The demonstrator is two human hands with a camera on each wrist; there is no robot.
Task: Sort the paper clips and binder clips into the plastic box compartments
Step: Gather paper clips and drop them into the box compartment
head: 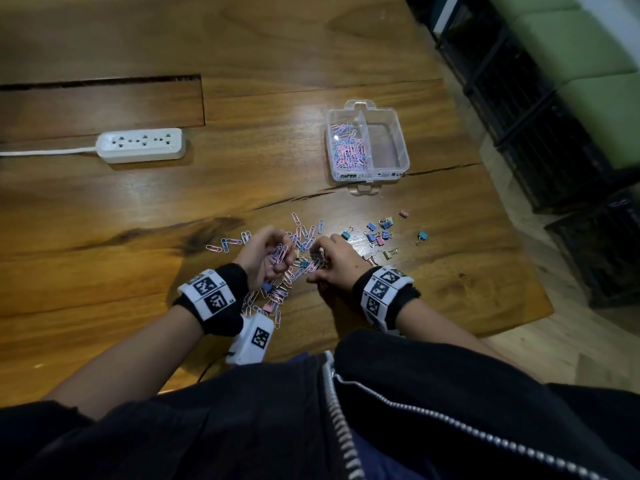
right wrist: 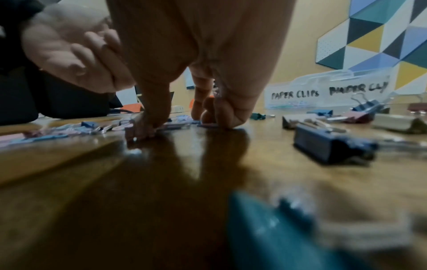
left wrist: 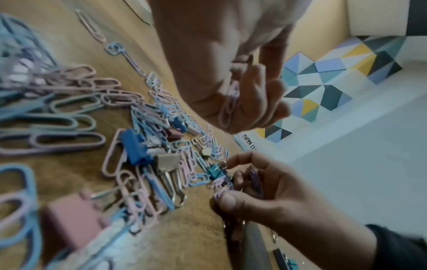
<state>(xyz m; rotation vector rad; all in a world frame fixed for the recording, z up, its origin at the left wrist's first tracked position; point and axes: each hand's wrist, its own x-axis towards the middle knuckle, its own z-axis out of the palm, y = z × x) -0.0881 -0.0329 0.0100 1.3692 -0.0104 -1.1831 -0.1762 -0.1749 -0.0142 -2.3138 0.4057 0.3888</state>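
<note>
We cup a bunch of pink and blue paper clips [head: 278,256] in our curled left hand [head: 265,259]. Our right hand [head: 334,261] pinches more clips from the loose pile [head: 277,292] near the wooden tabletop's [head: 104,209] near edge. Small coloured binder clips [head: 379,233] lie scattered just right. Farther back stands the clear plastic two-compartment box [head: 401,147], paper clips in its left compartment. A white power strip [head: 140,145] lies toward the left edge.
</note>
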